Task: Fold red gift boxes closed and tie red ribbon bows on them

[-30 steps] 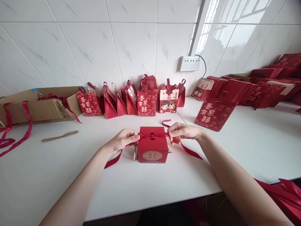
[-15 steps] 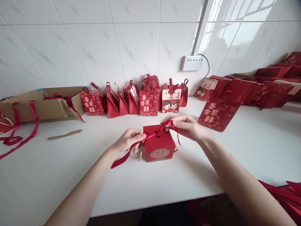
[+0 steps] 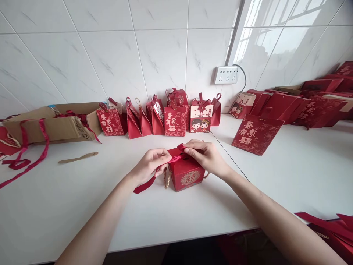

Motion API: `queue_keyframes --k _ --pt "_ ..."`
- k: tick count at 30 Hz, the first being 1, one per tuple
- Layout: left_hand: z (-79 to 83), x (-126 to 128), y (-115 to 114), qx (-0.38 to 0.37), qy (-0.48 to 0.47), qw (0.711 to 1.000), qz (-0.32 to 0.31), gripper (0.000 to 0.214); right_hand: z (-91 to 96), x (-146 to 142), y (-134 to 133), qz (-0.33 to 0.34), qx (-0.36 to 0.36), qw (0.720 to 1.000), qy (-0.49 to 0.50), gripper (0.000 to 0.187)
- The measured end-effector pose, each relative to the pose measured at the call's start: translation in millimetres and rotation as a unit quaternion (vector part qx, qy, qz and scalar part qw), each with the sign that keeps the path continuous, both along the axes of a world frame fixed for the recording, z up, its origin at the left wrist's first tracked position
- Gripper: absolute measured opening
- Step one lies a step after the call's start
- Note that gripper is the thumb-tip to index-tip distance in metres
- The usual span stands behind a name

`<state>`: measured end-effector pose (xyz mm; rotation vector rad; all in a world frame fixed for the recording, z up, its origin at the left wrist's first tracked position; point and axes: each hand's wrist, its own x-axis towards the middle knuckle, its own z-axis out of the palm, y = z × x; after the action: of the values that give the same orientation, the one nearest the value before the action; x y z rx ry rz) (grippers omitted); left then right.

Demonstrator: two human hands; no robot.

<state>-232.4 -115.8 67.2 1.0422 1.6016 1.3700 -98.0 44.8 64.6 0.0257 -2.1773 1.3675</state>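
Observation:
A red gift box (image 3: 185, 176) with a gold round emblem stands on the white table, gold rope handles hanging at its sides. Across its top runs a red ribbon (image 3: 144, 186), one tail of which droops to the left. My left hand (image 3: 151, 163) pinches the ribbon at the box's upper left edge. Over the top of the box, my right hand (image 3: 205, 156) grips the ribbon's other part between thumb and fingers. That hand covers the right part of the box top and much of the ribbon there.
Finished-looking red boxes (image 3: 174, 121) line the wall. An open cardboard carton (image 3: 49, 129) with ribbons and a flat wooden stick (image 3: 78, 158) are on the left. One red printed box (image 3: 257, 134) lies to the right, before stacked boxes (image 3: 286, 106). More red pieces (image 3: 331, 230) sit at lower right.
My right hand has moved left and closer to my left hand, bringing its ribbon end over the box top. The box has turned slightly. My left hand keeps its pinch.

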Motion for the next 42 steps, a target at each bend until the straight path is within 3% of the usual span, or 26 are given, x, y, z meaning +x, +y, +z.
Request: queue_keyframes --k 6,10,13,17,22,26,29,30,36,42 --pt "24.5 3.9 -1.3 -0.013 0.200 0.976 0.091 0.027 -0.7 -1.4 -2.1 -0.014 0.030 0.999 -0.007 0.023" --pt "44.6 8.0 3.6 -0.013 0.288 0.956 0.047 0.028 -1.5 -2.9 -3.8 -0.020 -0.061 0.998 -0.025 0.009" --pt "59.3 14.6 7.9 -0.025 0.329 0.944 0.000 0.026 -1.7 -3.4 -4.4 -0.022 -0.110 0.993 -0.027 0.020" --pt "72.1 21.7 14.7 -0.030 0.372 0.927 -0.028 0.014 0.0 -3.8 -3.5 -0.001 -0.066 0.997 -0.032 0.010" --pt "75.0 19.5 26.1 0.007 0.435 0.900 -0.015 0.013 1.0 -3.8 -0.6 -0.009 -0.018 1.000 -0.014 0.014" --pt "74.1 9.4 34.3 0.012 0.408 0.911 -0.058 0.015 0.4 -4.2 -0.4 0.009 -0.010 1.000 -0.011 0.014" --pt "68.7 0.2 39.6 0.010 0.367 0.928 -0.057 0.017 -2.2 -5.8 -1.1 0.034 -0.043 0.998 -0.004 0.007" --pt "65.1 -2.6 41.4 0.013 0.354 0.934 -0.047 0.018 -3.5 -6.6 -1.2 0.042 -0.065 0.997 0.002 0.004" --pt "29.5 -10.2 47.9 0.041 0.207 0.976 0.045 0.035 -9.8 -10.5 -1.7 0.064 -0.173 0.982 0.027 0.030" --pt "-0.7 -4.3 43.4 0.104 0.184 0.970 0.120 0.037 -10.0 -10.7 -2.6 0.049 -0.177 0.982 0.036 0.032"
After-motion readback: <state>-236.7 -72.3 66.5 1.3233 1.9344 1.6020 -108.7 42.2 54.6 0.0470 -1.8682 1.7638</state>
